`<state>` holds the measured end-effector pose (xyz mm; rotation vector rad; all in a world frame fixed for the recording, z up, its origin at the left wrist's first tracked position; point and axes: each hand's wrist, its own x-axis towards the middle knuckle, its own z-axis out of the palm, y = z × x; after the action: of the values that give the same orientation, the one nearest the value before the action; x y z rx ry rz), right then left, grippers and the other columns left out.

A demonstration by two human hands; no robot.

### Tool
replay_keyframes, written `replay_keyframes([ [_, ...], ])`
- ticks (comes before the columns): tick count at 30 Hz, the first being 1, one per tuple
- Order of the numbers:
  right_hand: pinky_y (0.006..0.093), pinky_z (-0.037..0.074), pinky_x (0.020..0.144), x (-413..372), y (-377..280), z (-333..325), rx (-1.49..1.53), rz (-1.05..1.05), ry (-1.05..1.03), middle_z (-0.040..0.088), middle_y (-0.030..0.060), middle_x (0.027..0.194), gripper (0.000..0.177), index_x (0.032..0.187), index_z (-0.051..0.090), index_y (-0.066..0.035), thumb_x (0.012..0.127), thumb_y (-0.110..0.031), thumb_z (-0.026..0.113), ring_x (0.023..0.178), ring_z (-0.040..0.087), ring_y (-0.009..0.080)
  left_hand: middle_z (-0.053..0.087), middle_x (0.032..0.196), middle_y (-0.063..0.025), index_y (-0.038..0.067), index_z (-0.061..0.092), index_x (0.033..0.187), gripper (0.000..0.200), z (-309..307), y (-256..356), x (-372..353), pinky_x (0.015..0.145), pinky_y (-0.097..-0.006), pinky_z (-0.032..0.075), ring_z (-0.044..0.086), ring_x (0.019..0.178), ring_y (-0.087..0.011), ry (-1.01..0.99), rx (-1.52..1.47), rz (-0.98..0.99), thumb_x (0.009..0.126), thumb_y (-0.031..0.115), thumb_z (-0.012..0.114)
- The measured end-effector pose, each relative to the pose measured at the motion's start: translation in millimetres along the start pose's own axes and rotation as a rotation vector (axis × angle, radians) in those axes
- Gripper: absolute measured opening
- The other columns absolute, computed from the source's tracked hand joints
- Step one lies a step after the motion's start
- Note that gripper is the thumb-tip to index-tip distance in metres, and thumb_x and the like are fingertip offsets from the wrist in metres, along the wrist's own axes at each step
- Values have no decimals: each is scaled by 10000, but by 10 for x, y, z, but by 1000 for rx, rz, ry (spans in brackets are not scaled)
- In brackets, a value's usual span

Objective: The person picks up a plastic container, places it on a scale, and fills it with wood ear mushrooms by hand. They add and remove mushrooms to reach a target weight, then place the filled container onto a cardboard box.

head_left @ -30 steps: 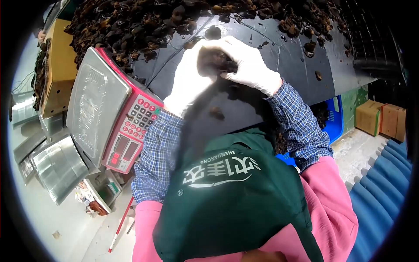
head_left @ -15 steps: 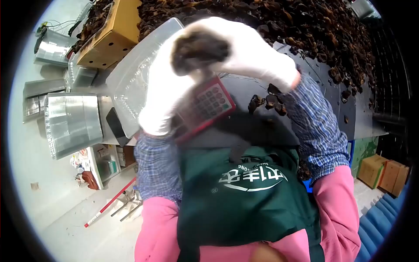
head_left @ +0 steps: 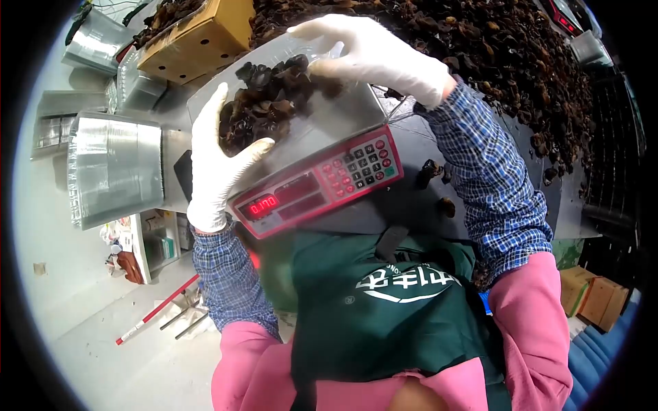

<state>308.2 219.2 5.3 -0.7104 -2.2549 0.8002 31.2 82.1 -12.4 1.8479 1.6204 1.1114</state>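
Dark brown mushroom-like pieces (head_left: 271,103) lie heaped in a clear plastic tray (head_left: 343,120) on a red and grey scale (head_left: 322,178). The scale's red display reads about 0.170. My left hand (head_left: 223,154), in a white glove, is beside the heap's left side with thumb and fingers spread, holding nothing. My right hand (head_left: 373,55), also in a white glove, is over the tray at the heap's upper right, fingers apart and curved, with nothing held in it.
A large pile of dark pieces (head_left: 493,61) covers the back of the table. A yellow box (head_left: 199,41) stands at the back left, near stacked clear containers (head_left: 115,171). A few loose pieces (head_left: 430,172) lie right of the scale.
The dark clump that was between my hands now lies in the tray. My hands have moved apart and opened, and the scale's display has come into view.
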Motion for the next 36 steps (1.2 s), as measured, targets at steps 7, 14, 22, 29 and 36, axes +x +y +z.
replay_keyframes([
  [7, 294, 541, 965, -1341, 195, -572, 140, 319, 325, 728, 50, 1250, 406, 1373, 659, -87, 1026, -295, 684, 1101, 673, 129, 598, 1405, -219, 5, 515, 1488, 859, 176, 167, 275, 1105, -438, 458, 606, 1244, -358, -16, 299, 335, 794, 346, 890],
  [14, 299, 530, 1002, -3519, -43, -732, -172, 796, 791, 713, 78, 1263, 348, 1361, 664, -75, 1028, -175, 659, 1108, 686, 155, 580, 1506, -123, 58, 553, 1493, 584, 259, 141, 370, 1198, -392, 387, 537, 1392, -254, -242, 102, 251, 938, 82, 733],
  [22, 645, 222, 1195, -3579, -73, 19, -683, 796, 256, 271, 327, 1620, 1075, 1616, 351, -126, 768, -657, 746, 1497, 270, 500, 470, 1608, -118, 55, 453, 1569, 669, 385, 3, 521, 1257, -409, 286, 413, 1500, -252, -240, 41, 203, 928, -26, 627],
  [29, 536, 403, 1114, -2898, 194, 160, -775, 467, 226, 448, 212, 1525, 743, 1506, 537, -191, 875, -542, 709, 1364, 470, 409, 392, 1656, -114, 74, 371, 1614, 753, 292, 217, 398, 1262, -422, 268, 377, 1517, -258, -236, 48, 201, 930, 15, 680],
  [36, 358, 587, 821, -2823, 206, 103, -736, 358, 251, 691, 93, 1179, 372, 1222, 738, -181, 859, -228, 806, 994, 681, 285, 434, 1622, -141, 58, 372, 1606, 846, 33, 136, 193, 1227, -440, 334, 468, 1451, -302, -49, 117, 188, 868, 109, 783],
])
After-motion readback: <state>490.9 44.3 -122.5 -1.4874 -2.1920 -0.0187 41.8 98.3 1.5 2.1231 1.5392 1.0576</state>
